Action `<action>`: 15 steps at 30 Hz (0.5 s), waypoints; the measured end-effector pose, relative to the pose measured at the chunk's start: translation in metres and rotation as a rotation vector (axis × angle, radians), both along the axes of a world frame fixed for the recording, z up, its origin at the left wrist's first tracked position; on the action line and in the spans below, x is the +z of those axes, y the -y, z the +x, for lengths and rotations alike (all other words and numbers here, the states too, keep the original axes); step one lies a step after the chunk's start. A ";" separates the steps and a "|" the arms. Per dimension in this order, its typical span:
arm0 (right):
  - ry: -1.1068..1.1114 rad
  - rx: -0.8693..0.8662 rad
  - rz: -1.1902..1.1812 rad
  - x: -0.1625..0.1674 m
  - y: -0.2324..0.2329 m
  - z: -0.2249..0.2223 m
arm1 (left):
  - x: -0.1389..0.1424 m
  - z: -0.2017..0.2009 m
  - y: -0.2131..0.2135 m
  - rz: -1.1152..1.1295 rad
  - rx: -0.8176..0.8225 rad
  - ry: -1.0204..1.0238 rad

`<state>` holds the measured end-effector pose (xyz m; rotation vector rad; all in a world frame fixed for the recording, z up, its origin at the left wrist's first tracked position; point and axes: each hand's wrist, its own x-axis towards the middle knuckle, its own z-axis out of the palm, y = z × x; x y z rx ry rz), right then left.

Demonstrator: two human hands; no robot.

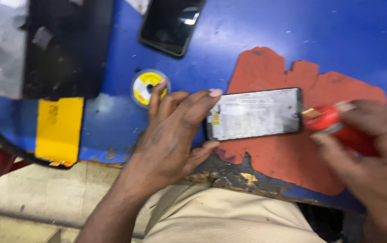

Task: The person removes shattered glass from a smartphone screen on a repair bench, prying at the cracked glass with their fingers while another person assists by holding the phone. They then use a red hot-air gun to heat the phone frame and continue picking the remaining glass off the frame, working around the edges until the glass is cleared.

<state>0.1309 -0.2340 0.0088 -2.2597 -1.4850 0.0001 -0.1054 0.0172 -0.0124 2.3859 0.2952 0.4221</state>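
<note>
**Phone braced on red mat, red tool at its end**

Head view: left hand (171,135) grips the left end of a phone (254,114), index finger over the top edge, thumb under the bottom edge. The phone lies flat on a torn red mat (292,157) on the blue worktop (346,31). Right hand (373,166), blurred, is closed around a red tool (333,123) whose tip sits at the phone's right end. A yellow-and-white solder spool (146,86) lies just behind the left fingers; a second, dark phone (171,22) lies further back.

Risk, as a judgement: the left grip covers only one end, so tool pressure could slide or pivot the phone, and the tip could scratch the surface.
</note>
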 end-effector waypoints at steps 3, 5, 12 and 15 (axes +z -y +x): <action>-0.255 -0.316 0.123 -0.010 0.037 0.029 | 0.000 -0.001 -0.002 -0.004 -0.002 -0.013; -0.435 -0.565 0.270 -0.014 0.054 0.046 | 0.000 -0.001 -0.004 -0.011 0.001 0.008; -0.126 -0.539 0.139 -0.007 0.082 0.048 | 0.004 -0.004 -0.004 -0.082 0.001 0.107; 0.024 -0.525 0.058 -0.005 0.084 0.047 | 0.008 0.002 0.000 -0.083 -0.037 0.048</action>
